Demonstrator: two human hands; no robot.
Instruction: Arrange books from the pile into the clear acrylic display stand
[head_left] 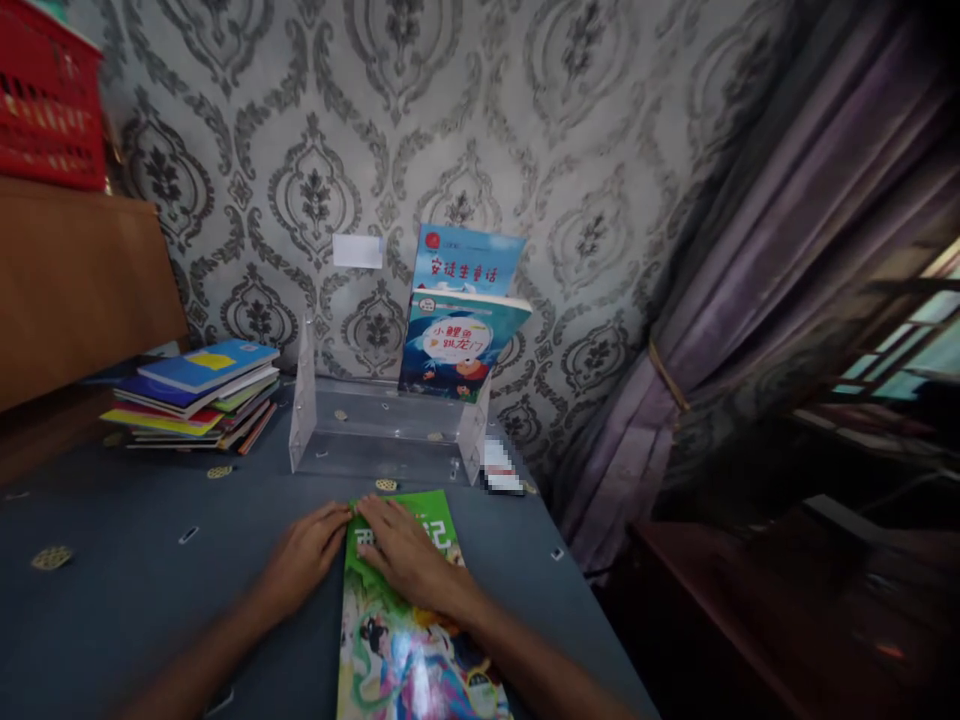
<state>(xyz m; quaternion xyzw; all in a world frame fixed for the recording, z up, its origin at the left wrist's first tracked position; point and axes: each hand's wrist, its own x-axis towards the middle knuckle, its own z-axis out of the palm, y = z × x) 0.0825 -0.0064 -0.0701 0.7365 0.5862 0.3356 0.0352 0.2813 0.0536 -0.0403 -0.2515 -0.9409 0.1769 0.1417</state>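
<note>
Right hand (pixel 405 560) lay spread across the green book (pixel 405 660)! | Left hand (pixel 304 555) touched its top-left corner, any pinch unreadable | Book flat on the table (pixel 262 500), before the clear rack (pixel 382 457) | Risk: 1 uneven push could have skewed it

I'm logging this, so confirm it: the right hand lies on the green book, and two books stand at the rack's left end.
Wrong end: the two books stand at the right end of the rack, as the head view shows. The right hand does lie on the green book.
</note>
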